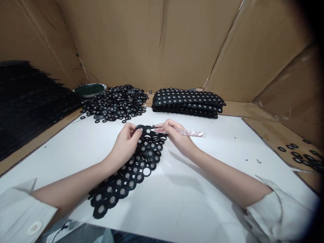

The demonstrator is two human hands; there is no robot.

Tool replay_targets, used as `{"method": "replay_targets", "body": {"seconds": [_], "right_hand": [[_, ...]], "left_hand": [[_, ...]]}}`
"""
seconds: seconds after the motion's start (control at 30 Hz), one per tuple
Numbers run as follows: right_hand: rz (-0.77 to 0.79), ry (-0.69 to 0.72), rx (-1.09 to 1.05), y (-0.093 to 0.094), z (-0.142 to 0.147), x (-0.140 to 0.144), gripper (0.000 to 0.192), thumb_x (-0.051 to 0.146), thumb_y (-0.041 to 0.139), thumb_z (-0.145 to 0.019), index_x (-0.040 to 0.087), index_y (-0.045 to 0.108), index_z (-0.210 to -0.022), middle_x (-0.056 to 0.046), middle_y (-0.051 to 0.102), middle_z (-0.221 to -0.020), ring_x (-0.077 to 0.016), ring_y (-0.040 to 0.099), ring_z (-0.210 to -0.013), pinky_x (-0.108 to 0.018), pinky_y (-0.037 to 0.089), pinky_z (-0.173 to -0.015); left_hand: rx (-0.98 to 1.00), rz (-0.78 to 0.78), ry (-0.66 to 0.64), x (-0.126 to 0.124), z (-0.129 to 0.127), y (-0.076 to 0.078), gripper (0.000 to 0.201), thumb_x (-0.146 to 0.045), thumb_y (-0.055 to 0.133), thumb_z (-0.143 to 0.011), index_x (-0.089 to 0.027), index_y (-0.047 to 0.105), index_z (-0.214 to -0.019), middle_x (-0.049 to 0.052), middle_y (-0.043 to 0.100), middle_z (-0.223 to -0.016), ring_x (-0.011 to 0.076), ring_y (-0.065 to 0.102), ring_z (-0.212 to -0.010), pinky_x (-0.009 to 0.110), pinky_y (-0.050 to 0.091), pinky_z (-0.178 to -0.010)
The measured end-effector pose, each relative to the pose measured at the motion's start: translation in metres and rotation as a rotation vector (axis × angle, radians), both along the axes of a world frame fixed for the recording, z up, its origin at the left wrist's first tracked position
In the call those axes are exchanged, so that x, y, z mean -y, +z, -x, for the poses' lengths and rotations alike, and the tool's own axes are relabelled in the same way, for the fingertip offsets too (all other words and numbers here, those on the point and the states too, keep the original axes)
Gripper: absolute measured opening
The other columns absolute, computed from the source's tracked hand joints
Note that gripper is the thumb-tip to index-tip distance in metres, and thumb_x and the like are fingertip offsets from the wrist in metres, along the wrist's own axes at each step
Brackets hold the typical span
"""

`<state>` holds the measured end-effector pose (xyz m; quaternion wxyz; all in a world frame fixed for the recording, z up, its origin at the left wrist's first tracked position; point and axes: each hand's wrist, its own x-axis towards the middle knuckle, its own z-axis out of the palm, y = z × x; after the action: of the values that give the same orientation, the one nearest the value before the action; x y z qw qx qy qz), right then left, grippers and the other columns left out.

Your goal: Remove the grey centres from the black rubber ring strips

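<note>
A black sheet of joined rings [131, 184], many with grey round centres, lies slantwise on the white tabletop, its far end lifted. My left hand [128, 140] pinches that far end between thumb and fingers. In my right hand [177, 135] is a slim pen-like tool [193, 133] with a reddish shaft under clear wrap. Its pale pointed tip is at a ring close to my left thumb. I cannot tell whether the tip touches the ring. One ring near the sheet's right edge shows a white centre instead of grey.
A loose heap of black rings [117, 103] lies at the back left, beside a bowl of dark green bits [89, 89]. Folded ring sheets [187, 99] are stacked at the back. A tall dark pile [30, 101] stands left. Loose rings [298, 155] lie right. Cardboard walls [152, 44] enclose the table.
</note>
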<state>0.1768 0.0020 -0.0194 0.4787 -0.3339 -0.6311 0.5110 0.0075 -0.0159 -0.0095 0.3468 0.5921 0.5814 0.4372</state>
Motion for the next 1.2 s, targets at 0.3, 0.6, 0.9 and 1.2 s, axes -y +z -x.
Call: {"method": "replay_targets", "body": {"seconds": [0.3, 0.6, 0.9, 1.2], "right_hand": [[-0.113, -0.005, 0.091, -0.002, 0.002, 0.005, 0.018, 0.032, 0.039, -0.086, 0.019, 0.045, -0.074, -0.003, 0.057, -0.1, -0.0139, 0.055, -0.094, -0.031, 0.04, -0.085], [-0.449, -0.172, 0.467, -0.005, 0.008, 0.011, 0.013, 0.022, 0.035, -0.084, 0.019, 0.038, -0.072, -0.001, 0.047, -0.074, -0.0116, 0.044, -0.065, -0.025, 0.035, -0.061], [0.058, 0.018, 0.021, -0.004, -0.001, -0.005, 0.022, 0.033, 0.043, -0.083, 0.018, 0.044, -0.066, -0.002, 0.058, -0.086, -0.0139, 0.056, -0.085, -0.033, 0.044, -0.081], [0.08, 0.097, -0.084, -0.005, 0.001, 0.0, 0.022, 0.033, 0.043, -0.084, 0.019, 0.043, -0.068, -0.002, 0.059, -0.098, -0.0138, 0.056, -0.092, -0.038, 0.041, -0.09]], "left_hand": [[-0.024, -0.013, -0.167, -0.006, 0.004, -0.002, 0.022, -0.036, 0.053, -0.075, -0.017, 0.057, -0.086, 0.003, 0.06, -0.084, 0.0186, 0.055, -0.079, 0.029, 0.041, -0.07], [0.205, 0.253, -0.27, 0.009, -0.002, 0.006, 0.027, -0.038, 0.049, -0.077, -0.017, 0.06, -0.09, 0.003, 0.064, -0.08, 0.0201, 0.057, -0.08, 0.032, 0.041, -0.074], [-0.227, -0.044, -0.063, -0.01, 0.008, -0.001, 0.027, -0.045, 0.057, -0.068, -0.018, 0.052, -0.068, -0.002, 0.056, -0.063, 0.0144, 0.051, -0.061, 0.025, 0.036, -0.057], [-0.26, -0.042, -0.132, -0.01, 0.008, 0.004, 0.02, -0.036, 0.051, -0.074, -0.02, 0.06, -0.08, -0.001, 0.061, -0.072, 0.0119, 0.048, -0.054, 0.024, 0.036, -0.052]]}}
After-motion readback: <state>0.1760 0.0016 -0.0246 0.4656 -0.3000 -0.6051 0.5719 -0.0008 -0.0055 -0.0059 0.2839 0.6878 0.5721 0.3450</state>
